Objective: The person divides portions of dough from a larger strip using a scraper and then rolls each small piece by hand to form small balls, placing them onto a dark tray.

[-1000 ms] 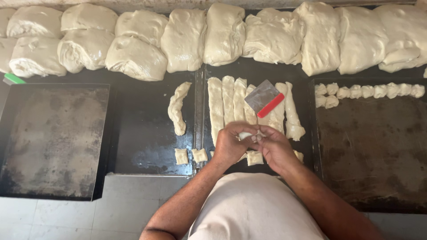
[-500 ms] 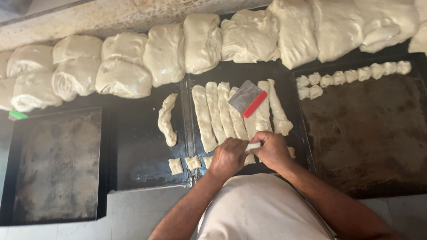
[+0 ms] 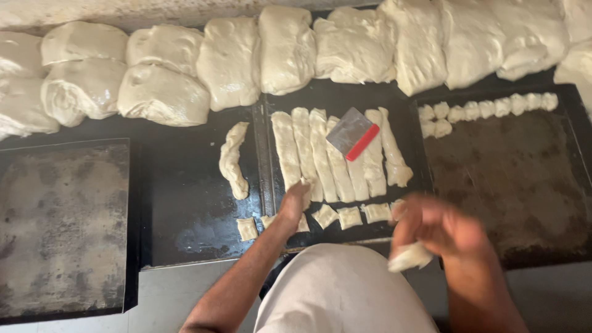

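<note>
My left hand (image 3: pixel 295 203) rests on the near end of a long dough strip (image 3: pixel 287 151), one of several strips lying side by side on the middle black tray (image 3: pixel 407 209). My right hand (image 3: pixel 439 228) is blurred at the right and grips a small dough piece (image 3: pixel 409 256) over the tray's near edge. Small cut dough squares (image 3: pixel 349 216) lie in a row along the near edge. A metal scraper with a red handle (image 3: pixel 353 132) lies on top of the strips. One twisted strip (image 3: pixel 232 159) lies alone on the left tray.
Large dough lumps (image 3: pixel 163 92) line the far side of the counter. A row of small dough pieces (image 3: pixel 487 109) sits at the far edge of the right tray (image 3: pixel 524 185). A worn dark tray (image 3: pixel 61 222) lies at the left.
My hands have parted: the right one swung right and toward me with a dough piece, the left one stayed at the strips. The camera view shifted right.
</note>
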